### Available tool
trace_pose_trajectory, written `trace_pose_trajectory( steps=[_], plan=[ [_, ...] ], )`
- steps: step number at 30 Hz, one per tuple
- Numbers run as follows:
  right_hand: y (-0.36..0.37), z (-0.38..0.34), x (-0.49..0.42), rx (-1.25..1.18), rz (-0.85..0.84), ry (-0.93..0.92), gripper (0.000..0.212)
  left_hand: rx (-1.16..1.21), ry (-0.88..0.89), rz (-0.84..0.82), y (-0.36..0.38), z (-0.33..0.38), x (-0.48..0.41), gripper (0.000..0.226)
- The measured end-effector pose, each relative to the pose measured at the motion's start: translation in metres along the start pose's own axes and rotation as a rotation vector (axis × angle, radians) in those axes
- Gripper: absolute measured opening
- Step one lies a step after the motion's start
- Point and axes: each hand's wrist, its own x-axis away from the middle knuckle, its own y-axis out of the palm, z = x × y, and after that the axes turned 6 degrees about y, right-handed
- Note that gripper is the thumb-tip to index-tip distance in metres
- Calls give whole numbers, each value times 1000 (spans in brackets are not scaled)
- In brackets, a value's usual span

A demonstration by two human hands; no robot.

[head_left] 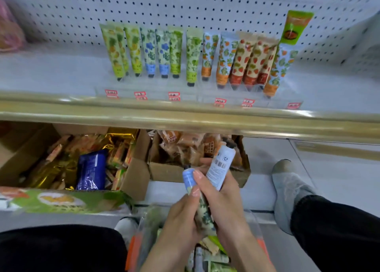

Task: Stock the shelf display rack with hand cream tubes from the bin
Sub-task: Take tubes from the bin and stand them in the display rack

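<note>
Clear acrylic rack (156, 88) on far shelf partly stocked with a row of floral tubes (193, 56); near, above clear plastic bin (141, 236) holding more stock, left hand (181, 218) grips blue-banded floral tube (188, 180), right hand (226, 206) grips white barcode-backed tube (221, 167), both unplaced.

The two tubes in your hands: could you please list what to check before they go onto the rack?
1. Grip: left hand and right hand hold both tubes: ok.
2. Caps: dark caps sit on the blue tube and the barcode tube: ok.
3. Barcode tube's design: its back faces the camera: cannot tell.
4. Matching row: shelved blue tubes already stand cap down in the rack: ok.
5. Rack order: the orange tube at the right end leans out of line: not ok.
</note>
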Motion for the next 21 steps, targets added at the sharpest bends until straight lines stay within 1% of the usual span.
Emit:
trace_pose_trajectory(
  steps=[1, 3, 5, 6, 7, 8, 9, 12, 14, 17, 21],
  plan=[
    [0, -3, 1, 18, -1, -15, 31, -29, 26, -37, -4, 1, 1, 22],
    [1, -11, 4, 39, -11, -44, 32, -96, 44, -49, -9, 9, 2, 23],
    [3, -22, 8, 70, -17, -78, 38, -104, 71, -38, -8, 25, 8, 35],
    [3, -28, 11, 82, -27, -89, 35, -113, 90, -25, -8, 31, 9, 37],
    [4, -36, 13, 79, -51, -95, 29, -109, 110, -46, -7, 36, 10, 37],
    [5, -43, 16, 64, -88, -93, 24, -100, 130, -57, -6, 40, 10, 36],
    [6, -49, 18, 49, -127, -89, 25, -71, 147, -74, -4, 46, 13, 35],
    [9, -66, 24, 76, -210, -94, 41, -33, 147, -122, 3, 59, 17, 40],
    [10, -77, 27, 75, -249, -98, 38, 8, 149, -173, 7, 67, 19, 41],
    [11, -93, 30, 74, -294, -76, 32, 60, 169, -235, 14, 79, 22, 37],
    [12, -110, 32, 137, -287, -99, 29, 99, 179, -262, 20, 91, 24, 35]
  ],
)
